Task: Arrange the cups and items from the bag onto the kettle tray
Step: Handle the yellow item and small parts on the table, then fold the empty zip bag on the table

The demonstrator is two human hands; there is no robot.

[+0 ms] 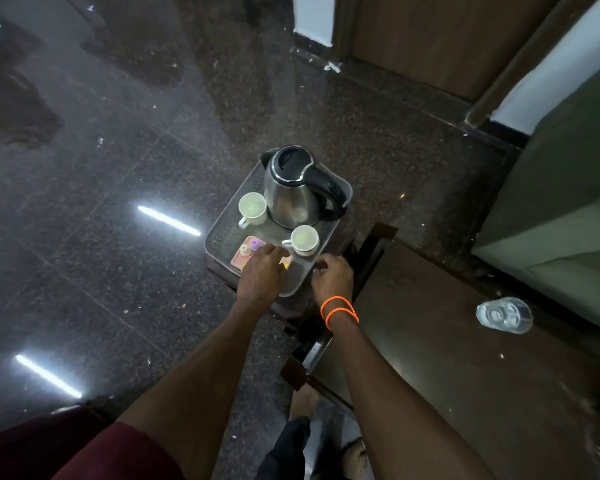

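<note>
Reaching hand: left hand (261, 273) is lying spread over packets (246, 252) on tray (219, 237).
Holding hand: right hand (333, 277) is pinching the tray's edge beside cup (304, 240).

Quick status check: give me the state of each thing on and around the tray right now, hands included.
kettle: upright on the tray, lid shut.
far cup: upright, looks empty.
near cup: upright, looks empty.
pink packets: lying flat at the tray's near end, partly hidden.
tray: level on a low stand.
left hand: over the packets, grip hidden.
right hand: at the tray's near edge, fingers curled.
bottle: lying on its side.
</note>
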